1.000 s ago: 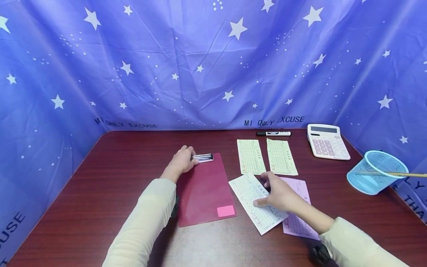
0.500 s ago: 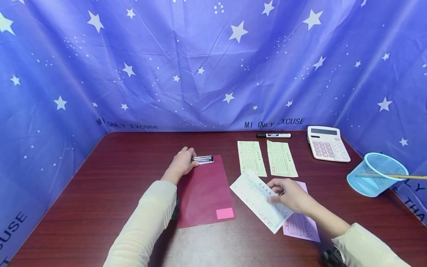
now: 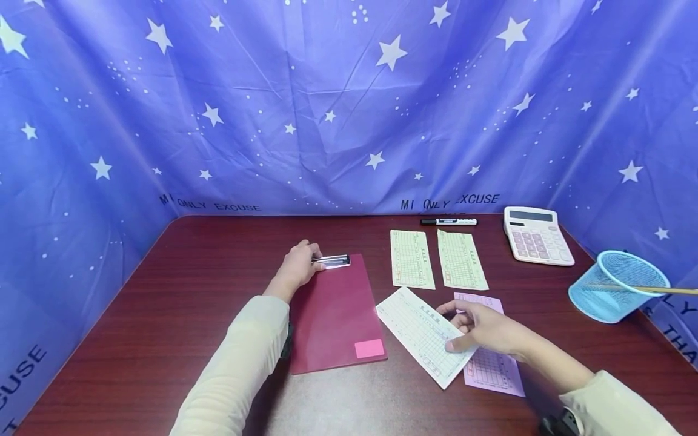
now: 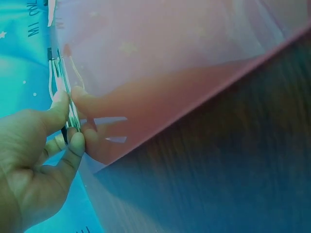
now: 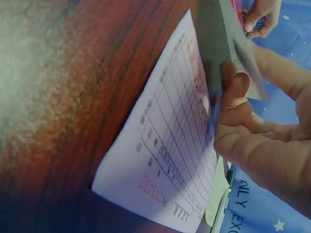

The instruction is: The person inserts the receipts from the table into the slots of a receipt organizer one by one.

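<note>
My left hand (image 3: pixel 296 268) holds the metal clip (image 3: pixel 337 261) at the top of a dark red clipboard (image 3: pixel 335 315). In the left wrist view, that hand's thumb and fingers (image 4: pixel 75 145) pinch the clip, and the glossy board mirrors them. My right hand (image 3: pixel 491 327) pinches a white printed form (image 3: pixel 417 330) by its right edge, thumb on top and other fingers partly hidden. From the right wrist, the raised form (image 5: pixel 238 43) appears nearly edge-on. Below it a pink form (image 5: pixel 160 141) lies flat on the table, partly covered by the hand and white form in the head view.
Two pale green forms (image 3: pixel 412 260) lie behind the white one. A black-and-white marker (image 3: pixel 449 222) and a calculator (image 3: pixel 537 235) are at the back right. A blue mesh pen cup (image 3: pixel 602 297) lies tilted at the right, a yellow pencil (image 3: pixel 668 290) inside. Starry cloth surrounds the table.
My right hand has shifted right and nearer, lifting and dragging the white form slightly away from the green forms. The left hand keeps its hold on the clip.
</note>
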